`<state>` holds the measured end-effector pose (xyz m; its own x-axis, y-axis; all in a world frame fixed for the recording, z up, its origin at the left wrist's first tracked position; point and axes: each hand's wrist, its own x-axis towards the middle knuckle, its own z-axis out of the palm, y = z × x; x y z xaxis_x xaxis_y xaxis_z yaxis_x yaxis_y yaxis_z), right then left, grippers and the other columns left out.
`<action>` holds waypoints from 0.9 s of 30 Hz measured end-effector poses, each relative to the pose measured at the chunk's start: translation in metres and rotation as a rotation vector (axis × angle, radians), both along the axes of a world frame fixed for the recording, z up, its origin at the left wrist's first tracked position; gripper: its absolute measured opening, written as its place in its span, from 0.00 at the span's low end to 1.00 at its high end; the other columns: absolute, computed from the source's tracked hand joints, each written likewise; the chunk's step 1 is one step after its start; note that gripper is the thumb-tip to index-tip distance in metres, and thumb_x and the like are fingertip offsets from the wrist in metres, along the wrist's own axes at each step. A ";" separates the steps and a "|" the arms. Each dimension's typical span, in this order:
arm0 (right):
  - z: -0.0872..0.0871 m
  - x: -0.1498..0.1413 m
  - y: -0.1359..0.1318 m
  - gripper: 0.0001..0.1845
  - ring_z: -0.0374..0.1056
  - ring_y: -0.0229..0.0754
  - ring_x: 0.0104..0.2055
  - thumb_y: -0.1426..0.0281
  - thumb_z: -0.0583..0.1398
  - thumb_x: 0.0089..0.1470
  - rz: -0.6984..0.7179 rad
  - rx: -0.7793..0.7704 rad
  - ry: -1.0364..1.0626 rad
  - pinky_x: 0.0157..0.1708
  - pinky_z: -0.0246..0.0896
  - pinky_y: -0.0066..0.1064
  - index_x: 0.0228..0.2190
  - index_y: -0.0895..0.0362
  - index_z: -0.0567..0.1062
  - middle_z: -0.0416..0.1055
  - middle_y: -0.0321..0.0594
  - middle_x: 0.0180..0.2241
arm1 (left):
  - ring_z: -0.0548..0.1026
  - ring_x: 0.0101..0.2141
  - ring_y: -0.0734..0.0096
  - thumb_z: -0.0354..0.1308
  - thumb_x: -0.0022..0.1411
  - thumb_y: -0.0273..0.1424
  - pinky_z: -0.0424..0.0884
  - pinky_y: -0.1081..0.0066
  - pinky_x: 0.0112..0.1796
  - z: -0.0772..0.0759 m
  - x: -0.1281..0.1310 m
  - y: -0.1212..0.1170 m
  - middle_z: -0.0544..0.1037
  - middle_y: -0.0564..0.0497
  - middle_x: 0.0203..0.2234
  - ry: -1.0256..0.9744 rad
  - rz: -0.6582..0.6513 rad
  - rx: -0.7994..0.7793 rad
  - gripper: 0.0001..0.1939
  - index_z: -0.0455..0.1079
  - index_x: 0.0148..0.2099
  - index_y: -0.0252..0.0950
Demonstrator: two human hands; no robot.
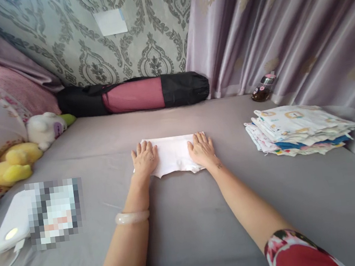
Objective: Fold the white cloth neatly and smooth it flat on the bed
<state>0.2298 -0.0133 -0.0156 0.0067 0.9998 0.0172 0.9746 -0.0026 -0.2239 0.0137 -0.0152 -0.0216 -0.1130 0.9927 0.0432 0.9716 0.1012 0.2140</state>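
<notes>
A white piece of folded clothing (172, 153) lies flat on the grey bed sheet (181, 218), wider than it is deep, with an uneven near edge. My left hand (145, 157) rests palm down on its left end, fingers spread and pointing away from me. On its right end my right hand (201, 148) lies flat in the same way, fingers apart. Neither hand grips the cloth. The garment's exact kind cannot be made out.
At the right sits a stack of folded printed clothes (296, 129), with a dark bottle (263, 88) behind it. A black and pink rolled bag (134, 95) lines the wall. Plush toys (19, 159) and a white power bank (15, 220) with a cable lie left.
</notes>
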 end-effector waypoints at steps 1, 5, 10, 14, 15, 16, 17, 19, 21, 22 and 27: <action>-0.001 0.002 0.001 0.33 0.39 0.51 0.73 0.60 0.40 0.68 -0.010 -0.005 -0.001 0.69 0.33 0.49 0.66 0.67 0.56 0.47 0.53 0.70 | 0.51 0.69 0.47 0.33 0.72 0.41 0.50 0.41 0.64 0.000 -0.002 0.000 0.57 0.43 0.69 -0.017 0.011 -0.014 0.30 0.58 0.68 0.36; -0.002 0.008 0.003 0.34 0.39 0.52 0.73 0.61 0.40 0.68 -0.039 -0.017 0.001 0.69 0.35 0.50 0.66 0.70 0.55 0.46 0.53 0.70 | 0.52 0.68 0.45 0.34 0.72 0.43 0.52 0.42 0.63 -0.001 -0.010 0.001 0.56 0.44 0.70 -0.045 0.020 -0.024 0.30 0.58 0.69 0.36; 0.002 0.008 0.002 0.33 0.40 0.53 0.72 0.62 0.40 0.68 0.000 0.040 -0.011 0.69 0.30 0.53 0.65 0.68 0.59 0.50 0.54 0.69 | 0.51 0.69 0.47 0.36 0.72 0.40 0.48 0.40 0.64 0.000 -0.008 0.003 0.61 0.41 0.68 -0.002 -0.031 0.073 0.29 0.60 0.67 0.34; 0.004 0.004 0.002 0.31 0.40 0.51 0.73 0.61 0.40 0.69 0.111 0.097 -0.010 0.70 0.31 0.48 0.65 0.65 0.60 0.49 0.52 0.69 | 0.53 0.68 0.52 0.37 0.73 0.39 0.46 0.44 0.66 -0.002 0.002 0.005 0.62 0.39 0.67 0.040 -0.113 0.136 0.28 0.60 0.66 0.32; 0.004 0.003 0.002 0.31 0.40 0.50 0.72 0.61 0.41 0.69 0.127 0.084 -0.010 0.70 0.32 0.47 0.65 0.64 0.59 0.49 0.52 0.69 | 0.54 0.68 0.51 0.37 0.73 0.39 0.47 0.44 0.65 -0.003 0.004 0.005 0.63 0.39 0.66 0.049 -0.135 0.128 0.28 0.61 0.66 0.33; 0.003 0.002 0.002 0.31 0.41 0.50 0.72 0.61 0.41 0.69 0.133 0.065 -0.011 0.70 0.33 0.46 0.65 0.64 0.59 0.50 0.52 0.69 | 0.55 0.68 0.51 0.37 0.73 0.40 0.49 0.44 0.65 -0.005 0.005 0.006 0.63 0.38 0.66 0.056 -0.152 0.115 0.27 0.61 0.66 0.33; 0.002 0.002 0.002 0.31 0.43 0.50 0.72 0.61 0.41 0.69 0.134 0.048 -0.014 0.69 0.34 0.45 0.66 0.64 0.59 0.51 0.52 0.69 | 0.56 0.67 0.50 0.37 0.73 0.40 0.51 0.44 0.64 -0.006 0.006 0.006 0.63 0.38 0.66 0.060 -0.163 0.102 0.27 0.61 0.65 0.34; 0.001 0.001 0.002 0.31 0.44 0.51 0.71 0.61 0.41 0.69 0.129 0.031 -0.021 0.69 0.34 0.45 0.66 0.64 0.59 0.52 0.52 0.68 | 0.57 0.66 0.49 0.36 0.73 0.41 0.53 0.44 0.63 -0.008 0.006 0.006 0.64 0.38 0.65 0.063 -0.172 0.085 0.27 0.61 0.65 0.34; 0.000 0.001 0.002 0.31 0.44 0.51 0.71 0.61 0.41 0.69 0.126 0.035 -0.023 0.69 0.34 0.45 0.66 0.64 0.59 0.52 0.52 0.68 | 0.57 0.66 0.49 0.36 0.73 0.41 0.54 0.44 0.63 -0.008 0.005 0.006 0.64 0.38 0.65 0.064 -0.172 0.082 0.27 0.61 0.65 0.34; 0.000 0.001 0.002 0.31 0.44 0.51 0.71 0.61 0.41 0.69 0.124 0.033 -0.022 0.69 0.34 0.45 0.66 0.63 0.59 0.52 0.52 0.69 | 0.57 0.66 0.49 0.36 0.73 0.41 0.54 0.44 0.63 -0.008 0.005 0.006 0.64 0.38 0.65 0.065 -0.173 0.082 0.27 0.60 0.65 0.34; 0.003 0.002 0.001 0.32 0.43 0.51 0.72 0.61 0.41 0.69 0.124 0.009 -0.014 0.70 0.34 0.46 0.66 0.64 0.58 0.51 0.52 0.69 | 0.56 0.66 0.50 0.36 0.73 0.41 0.53 0.43 0.63 -0.007 0.003 0.006 0.63 0.37 0.65 0.064 -0.175 0.073 0.27 0.60 0.65 0.34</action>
